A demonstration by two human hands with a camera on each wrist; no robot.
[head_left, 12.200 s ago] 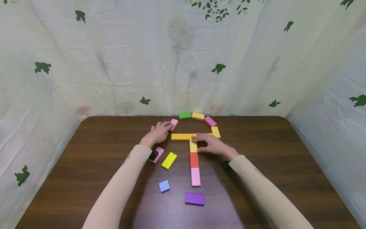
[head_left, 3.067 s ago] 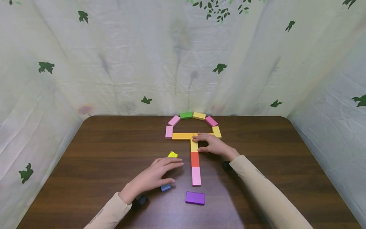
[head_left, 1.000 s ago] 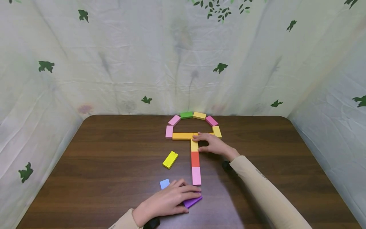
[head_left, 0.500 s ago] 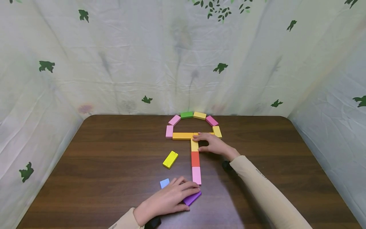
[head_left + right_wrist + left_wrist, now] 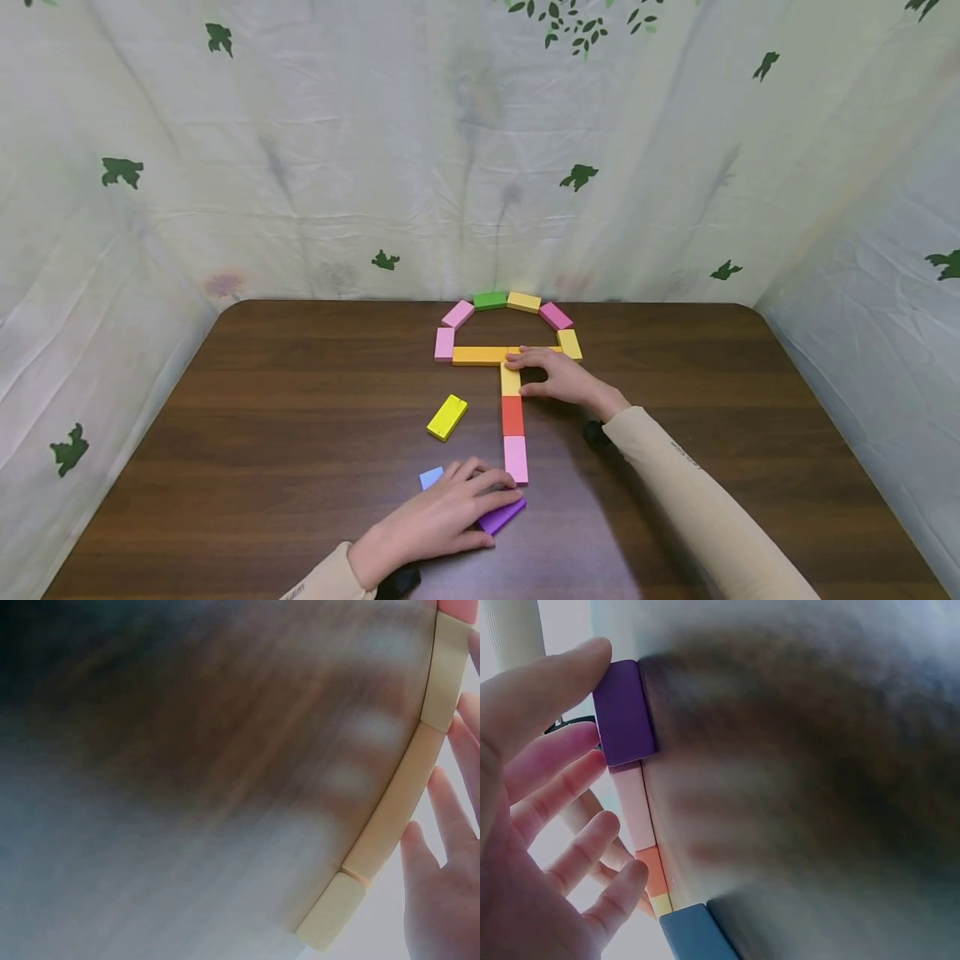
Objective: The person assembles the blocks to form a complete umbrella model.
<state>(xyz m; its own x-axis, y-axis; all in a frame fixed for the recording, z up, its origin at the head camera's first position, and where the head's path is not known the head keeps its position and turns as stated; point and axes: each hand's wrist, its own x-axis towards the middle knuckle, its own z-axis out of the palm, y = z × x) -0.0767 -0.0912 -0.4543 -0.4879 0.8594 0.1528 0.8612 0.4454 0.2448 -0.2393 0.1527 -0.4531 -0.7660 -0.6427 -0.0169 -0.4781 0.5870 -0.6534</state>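
Observation:
My left hand (image 5: 438,515) pinches a purple block (image 5: 504,517) between thumb and fingers. The block lies at a slant near the lower end of a pink block (image 5: 516,461); fingers partly hide the gap. In the left wrist view, the purple block (image 5: 624,712) has the thumb at its upper corner. My right hand (image 5: 561,382) rests at the top of the stem, fingers on the orange crosswise blocks (image 5: 478,357) and thumb beside a pale yellow block (image 5: 510,380). Straight fingers touch the orange block (image 5: 396,806) in the right wrist view. A red block (image 5: 512,416) continues the stem.
Above the crosspiece, an arch runs through pink (image 5: 444,344), green (image 5: 491,301), pale yellow (image 5: 524,302) and dark pink (image 5: 556,316) blocks. A bright yellow block (image 5: 447,417) and a partly covered blue block (image 5: 431,477) lie left of the stem. A leaf-patterned curtain (image 5: 337,167) hangs behind the table.
Two pink blocks now form the arch's left side; one lay loose before. My left hand came down to the purple block, turned it aslant and shifted it slightly toward the stem. My right hand stayed put.

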